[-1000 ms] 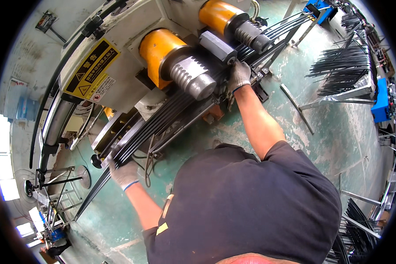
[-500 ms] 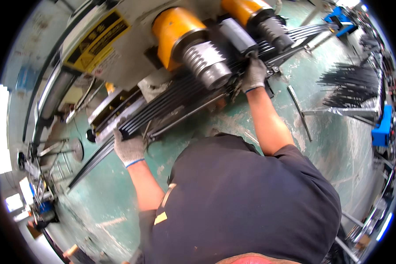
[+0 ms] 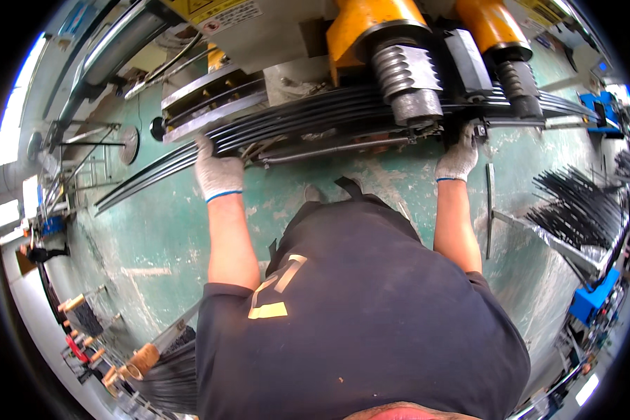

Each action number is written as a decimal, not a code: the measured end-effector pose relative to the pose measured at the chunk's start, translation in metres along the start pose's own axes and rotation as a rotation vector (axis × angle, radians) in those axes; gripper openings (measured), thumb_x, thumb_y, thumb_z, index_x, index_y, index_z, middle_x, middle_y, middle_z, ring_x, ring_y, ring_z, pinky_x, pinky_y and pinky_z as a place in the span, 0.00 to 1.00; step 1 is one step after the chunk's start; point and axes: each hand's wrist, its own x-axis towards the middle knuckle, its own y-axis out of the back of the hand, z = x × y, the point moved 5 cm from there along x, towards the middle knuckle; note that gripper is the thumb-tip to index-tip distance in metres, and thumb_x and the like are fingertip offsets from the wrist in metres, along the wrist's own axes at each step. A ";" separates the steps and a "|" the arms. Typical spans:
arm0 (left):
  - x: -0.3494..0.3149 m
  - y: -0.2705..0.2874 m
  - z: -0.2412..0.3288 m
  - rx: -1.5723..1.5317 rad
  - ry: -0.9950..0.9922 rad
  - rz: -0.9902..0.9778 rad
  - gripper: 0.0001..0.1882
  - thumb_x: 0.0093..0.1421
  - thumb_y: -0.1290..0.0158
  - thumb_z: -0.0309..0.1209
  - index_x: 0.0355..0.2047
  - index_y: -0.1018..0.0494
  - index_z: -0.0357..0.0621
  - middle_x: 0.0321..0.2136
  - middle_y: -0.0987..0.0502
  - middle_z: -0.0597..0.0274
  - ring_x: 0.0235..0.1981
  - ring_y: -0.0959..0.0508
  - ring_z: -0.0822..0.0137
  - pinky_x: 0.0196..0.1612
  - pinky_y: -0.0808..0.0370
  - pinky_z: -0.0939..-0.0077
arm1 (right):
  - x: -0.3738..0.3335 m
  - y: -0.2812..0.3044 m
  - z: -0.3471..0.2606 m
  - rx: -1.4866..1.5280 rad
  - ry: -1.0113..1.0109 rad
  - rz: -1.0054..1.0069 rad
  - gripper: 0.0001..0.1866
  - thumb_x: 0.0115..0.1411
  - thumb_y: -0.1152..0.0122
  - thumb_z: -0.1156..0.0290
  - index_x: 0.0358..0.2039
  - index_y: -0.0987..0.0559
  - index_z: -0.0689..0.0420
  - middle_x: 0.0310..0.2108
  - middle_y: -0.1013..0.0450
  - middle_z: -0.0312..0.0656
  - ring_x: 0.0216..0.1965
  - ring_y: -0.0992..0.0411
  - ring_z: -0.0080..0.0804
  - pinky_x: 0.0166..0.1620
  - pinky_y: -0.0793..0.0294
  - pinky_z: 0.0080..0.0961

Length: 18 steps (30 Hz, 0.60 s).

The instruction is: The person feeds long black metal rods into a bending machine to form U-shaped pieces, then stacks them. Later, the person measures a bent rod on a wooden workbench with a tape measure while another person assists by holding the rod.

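Note:
A bundle of long black bars (image 3: 294, 114) runs across the front of a machine and sticks out past its left end. My left hand (image 3: 219, 171), in a pale knitted glove with a blue cuff, is closed around the bars near that end, thumb on top. My right hand (image 3: 458, 157), gloved the same way, reaches up beneath a grey block (image 3: 468, 61) between two orange machine heads (image 3: 378, 28). Its fingers are bent at the machine's front edge, partly hidden in dark shadow, so what they grip is unclear. Below each head hangs a ribbed metal cylinder (image 3: 407, 73).
A thin rail (image 3: 336, 151) runs along the machine front below the bars. On the right, a metal rack (image 3: 563, 245) carries many black bars (image 3: 581, 206). More dark bars (image 3: 168, 378) lie at lower left. A round stand (image 3: 129, 145) is at far left on green floor.
The view has turned, so the machine and bars now lie more level across the top. Both hands remain at about the same spots along the machine.

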 end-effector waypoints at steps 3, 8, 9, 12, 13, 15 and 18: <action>-0.012 -0.011 -0.029 -0.046 0.162 -0.025 0.22 0.69 0.40 0.44 0.56 0.22 0.42 0.55 0.18 0.54 0.60 0.22 0.51 0.71 0.31 0.48 | 0.001 -0.005 -0.008 0.093 0.021 0.066 0.27 0.74 0.60 0.64 0.72 0.37 0.54 0.73 0.44 0.40 0.72 0.50 0.33 0.72 0.54 0.32; -0.036 -0.027 -0.009 -0.204 0.248 -0.105 0.28 0.70 0.41 0.49 0.59 0.26 0.39 0.57 0.21 0.51 0.62 0.25 0.47 0.73 0.36 0.45 | -0.011 -0.023 -0.004 1.045 -0.104 0.185 0.20 0.74 0.52 0.60 0.61 0.28 0.57 0.59 0.34 0.38 0.58 0.40 0.31 0.58 0.43 0.30; -0.032 -0.019 0.005 -0.228 0.230 -0.109 0.29 0.70 0.42 0.48 0.61 0.28 0.39 0.60 0.23 0.50 0.64 0.27 0.45 0.73 0.37 0.44 | -0.017 -0.037 -0.007 1.464 -0.189 0.165 0.19 0.74 0.50 0.60 0.58 0.26 0.57 0.56 0.32 0.38 0.55 0.37 0.31 0.55 0.41 0.30; -0.018 0.012 0.071 -0.251 0.087 -0.118 0.33 0.70 0.44 0.50 0.66 0.32 0.39 0.64 0.26 0.47 0.65 0.28 0.42 0.72 0.36 0.42 | -0.051 -0.069 -0.036 2.290 -0.579 -0.070 0.18 0.74 0.45 0.57 0.52 0.21 0.58 0.48 0.26 0.37 0.46 0.31 0.29 0.47 0.35 0.29; -0.008 0.030 0.093 -0.279 0.065 -0.155 0.33 0.70 0.44 0.50 0.66 0.31 0.39 0.63 0.24 0.47 0.64 0.27 0.42 0.71 0.34 0.42 | -0.065 -0.076 -0.043 2.354 -0.676 -0.156 0.18 0.74 0.43 0.57 0.50 0.19 0.59 0.45 0.24 0.37 0.43 0.29 0.29 0.44 0.33 0.28; 0.014 0.078 0.146 -0.290 -0.003 -0.053 0.33 0.72 0.48 0.53 0.64 0.30 0.38 0.62 0.24 0.45 0.63 0.26 0.41 0.70 0.34 0.40 | -0.101 -0.080 -0.068 2.395 -0.773 -0.330 0.19 0.74 0.40 0.55 0.45 0.15 0.60 0.39 0.20 0.36 0.37 0.25 0.28 0.38 0.28 0.28; 0.048 0.148 0.234 -0.258 -0.104 0.138 0.29 0.73 0.50 0.54 0.57 0.26 0.40 0.56 0.20 0.47 0.59 0.23 0.40 0.68 0.32 0.35 | -0.156 -0.076 -0.104 2.382 -0.819 -0.529 0.16 0.74 0.39 0.55 0.44 0.14 0.55 0.32 0.20 0.35 0.32 0.23 0.26 0.33 0.28 0.27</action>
